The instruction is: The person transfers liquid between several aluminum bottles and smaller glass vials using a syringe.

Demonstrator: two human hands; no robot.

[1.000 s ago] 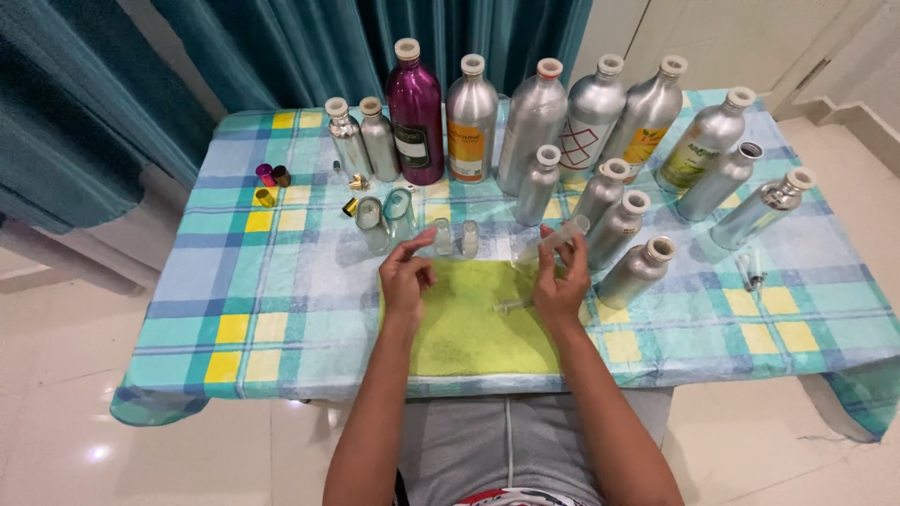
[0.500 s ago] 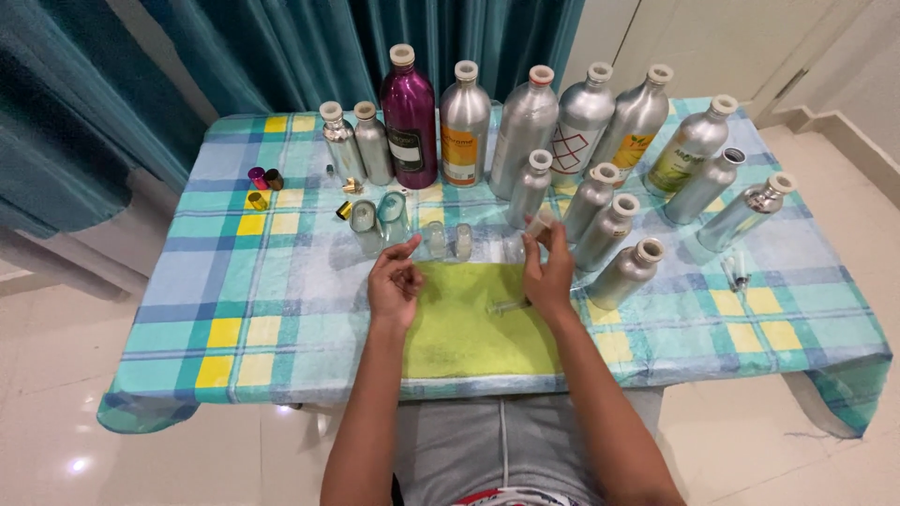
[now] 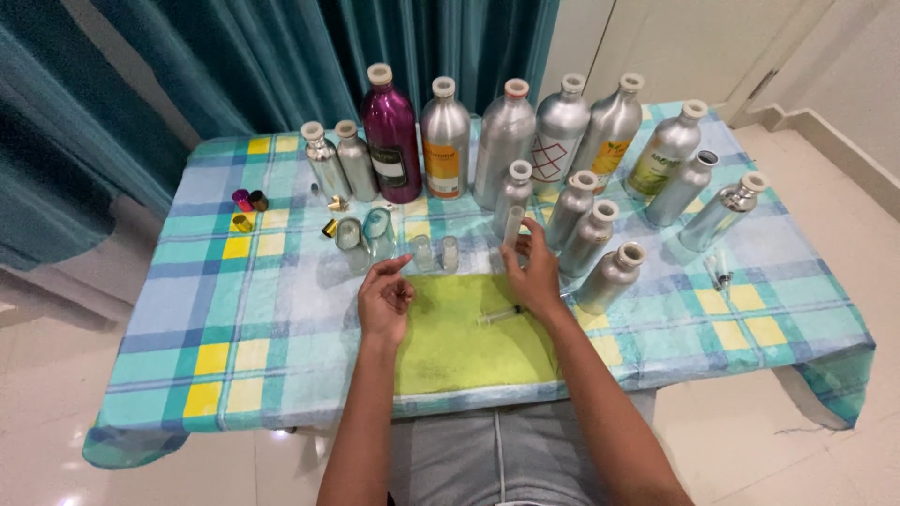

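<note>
We are sitting at a table under a checked cloth, its far half crowded with tall metal bottles from ten to two o'clock. A yellow-green towel is lying at six o'clock, with open cloth at nine and three. Our right hand is holding a clear tube upright at the towel's far edge, its long axis pointing to twelve, fingers pinching it near the bottom. Our left hand is hovering palm-in at the towel's left edge, fingers loosely curled, holding nothing we can make out. A syringe is lying on the towel, just beside the right wrist.
</note>
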